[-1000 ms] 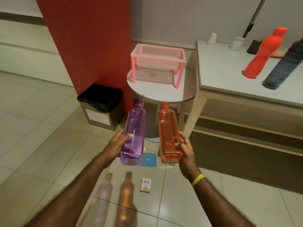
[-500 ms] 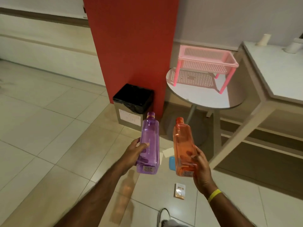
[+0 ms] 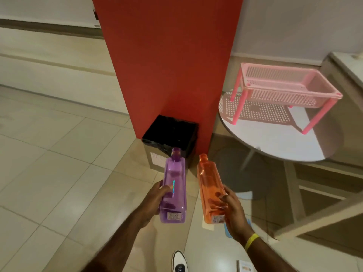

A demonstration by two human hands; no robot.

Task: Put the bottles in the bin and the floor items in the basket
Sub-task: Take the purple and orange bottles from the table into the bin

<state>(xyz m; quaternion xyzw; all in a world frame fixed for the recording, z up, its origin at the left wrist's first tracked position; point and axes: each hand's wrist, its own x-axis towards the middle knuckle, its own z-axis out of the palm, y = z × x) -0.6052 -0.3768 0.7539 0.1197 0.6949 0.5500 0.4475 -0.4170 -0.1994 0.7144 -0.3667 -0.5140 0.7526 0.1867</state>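
My left hand [image 3: 155,201] grips a clear purple bottle [image 3: 174,185] near its base, neck pointing away toward the bin. My right hand [image 3: 232,210] grips a clear orange bottle [image 3: 209,189] the same way. The bin [image 3: 157,160], lined with a black bag, stands on the floor against a red pillar, just beyond the two bottle necks. A pink basket [image 3: 290,95] on legs stands on a round white table at the right. A small card [image 3: 244,266] and a blue flat item [image 3: 227,231] lie on the floor near my right arm.
The red pillar [image 3: 170,65] rises behind the bin. The round table [image 3: 275,142] has a pedestal base. A wooden-framed table [image 3: 334,193] fills the right side. My shoe [image 3: 179,262] shows at the bottom. Tiled floor lies open to the left.
I have come closer to the bin, and the view has turned left. Both bottles stay in my hands, their necks nearer the bin. The floor items have slid toward the bottom right.
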